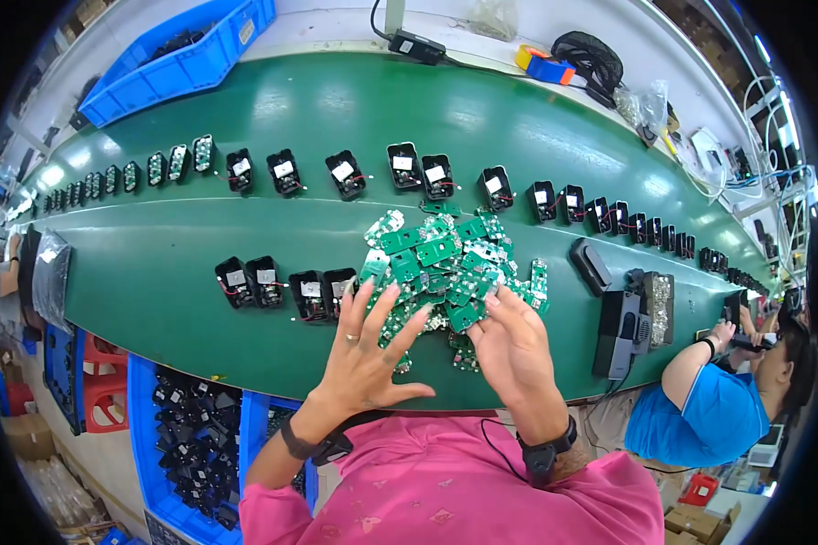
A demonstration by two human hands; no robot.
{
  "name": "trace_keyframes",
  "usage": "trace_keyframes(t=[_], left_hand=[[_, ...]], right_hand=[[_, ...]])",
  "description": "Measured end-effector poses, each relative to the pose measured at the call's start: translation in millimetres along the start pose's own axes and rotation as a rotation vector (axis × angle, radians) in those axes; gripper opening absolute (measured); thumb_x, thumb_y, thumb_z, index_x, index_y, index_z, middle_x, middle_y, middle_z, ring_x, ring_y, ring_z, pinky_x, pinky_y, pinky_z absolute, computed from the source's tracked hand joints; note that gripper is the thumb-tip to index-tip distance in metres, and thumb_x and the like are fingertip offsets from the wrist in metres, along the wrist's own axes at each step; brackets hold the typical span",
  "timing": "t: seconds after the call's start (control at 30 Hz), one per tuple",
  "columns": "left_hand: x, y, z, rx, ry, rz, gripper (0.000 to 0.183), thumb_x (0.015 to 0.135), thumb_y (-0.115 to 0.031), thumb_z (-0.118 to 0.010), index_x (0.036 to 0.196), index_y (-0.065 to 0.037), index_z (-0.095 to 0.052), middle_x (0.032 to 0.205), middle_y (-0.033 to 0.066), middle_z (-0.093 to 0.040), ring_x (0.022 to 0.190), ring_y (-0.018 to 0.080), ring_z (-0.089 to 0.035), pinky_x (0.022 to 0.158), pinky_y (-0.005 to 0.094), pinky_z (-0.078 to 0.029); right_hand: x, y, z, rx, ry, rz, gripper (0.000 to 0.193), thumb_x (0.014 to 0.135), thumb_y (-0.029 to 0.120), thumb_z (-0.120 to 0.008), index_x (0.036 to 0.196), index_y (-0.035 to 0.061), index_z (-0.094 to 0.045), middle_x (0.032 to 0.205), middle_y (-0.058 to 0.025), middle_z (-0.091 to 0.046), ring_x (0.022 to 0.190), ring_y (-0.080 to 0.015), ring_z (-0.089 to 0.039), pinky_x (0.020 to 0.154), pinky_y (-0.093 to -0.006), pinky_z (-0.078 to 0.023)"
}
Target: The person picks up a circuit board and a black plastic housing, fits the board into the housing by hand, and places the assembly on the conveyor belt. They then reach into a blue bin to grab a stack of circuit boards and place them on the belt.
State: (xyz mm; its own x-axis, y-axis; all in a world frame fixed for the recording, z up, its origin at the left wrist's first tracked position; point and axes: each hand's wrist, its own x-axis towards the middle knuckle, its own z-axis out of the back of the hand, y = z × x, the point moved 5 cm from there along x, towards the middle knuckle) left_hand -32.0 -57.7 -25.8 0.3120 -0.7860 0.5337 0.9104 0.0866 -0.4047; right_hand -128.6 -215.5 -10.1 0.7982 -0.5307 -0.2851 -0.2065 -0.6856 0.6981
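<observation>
A heap of green circuit boards (438,251) lies on the green table before me. My left hand (365,350) is spread over the heap's near left edge, fingers apart and holding nothing. At the heap's near right side, my right hand (516,350) has its thumb and fingers closed at the edge of a green circuit board (465,316). Some of its fingertips are hidden among the boards. Beside my left fingertips stand black open housings (310,292) with white labels and red wires; one is partly covered by that hand.
Rows of black housings (346,173) cross the table behind the heap. To the right stand a black device (616,331) and a tray of small parts (660,309). Blue bins sit at back left (168,77) and front left (145,427). A person in blue (700,413) works at right.
</observation>
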Motion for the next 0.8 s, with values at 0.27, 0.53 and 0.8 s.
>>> trace_keyframes(t=[0.27, 0.53, 0.8], left_hand=[[-19.8, 13.8, -29.4, 0.112, 0.271, 0.088, 0.111, 0.065, -0.072, -0.072, 0.155, -0.022, -0.031, 0.159, 0.0191, -0.022, 0.148, 0.0443, -0.016, 0.118, 0.0587, -0.017], [3.0, -4.0, -46.7, 0.112, 0.314, 0.004, 0.107, 0.067, -0.072, -0.071, 0.153, -0.018, -0.036, 0.158, 0.0250, -0.021, 0.148, 0.0461, -0.014, 0.118, 0.0589, -0.017], [10.0, -1.5, -52.5, 0.116, 0.341, 0.065, 0.104, 0.070, -0.071, -0.070, 0.152, -0.016, -0.037, 0.157, 0.0269, -0.021, 0.146, 0.0465, -0.020, 0.118, 0.0586, -0.019]], right_hand=[[-12.9, 27.8, 22.7, -0.778, -0.096, 0.158, 0.057, 0.095, 0.009, -0.059, 0.144, -0.0083, -0.037, 0.154, -0.0238, -0.036, 0.144, -0.0319, -0.036, 0.116, -0.0393, -0.030], [78.0, 22.4, 43.3, -2.069, 0.203, 0.562, 0.062, 0.098, 0.031, -0.055, 0.146, -0.0058, -0.038, 0.153, -0.0267, -0.035, 0.143, -0.0402, -0.032, 0.119, -0.0476, -0.026], [69.4, 38.1, 24.0, -1.783, 0.368, 0.458, 0.053, 0.093, 0.030, -0.064, 0.134, -0.0015, -0.053, 0.139, -0.0227, -0.051, 0.131, -0.0414, -0.046, 0.111, -0.0482, -0.037]])
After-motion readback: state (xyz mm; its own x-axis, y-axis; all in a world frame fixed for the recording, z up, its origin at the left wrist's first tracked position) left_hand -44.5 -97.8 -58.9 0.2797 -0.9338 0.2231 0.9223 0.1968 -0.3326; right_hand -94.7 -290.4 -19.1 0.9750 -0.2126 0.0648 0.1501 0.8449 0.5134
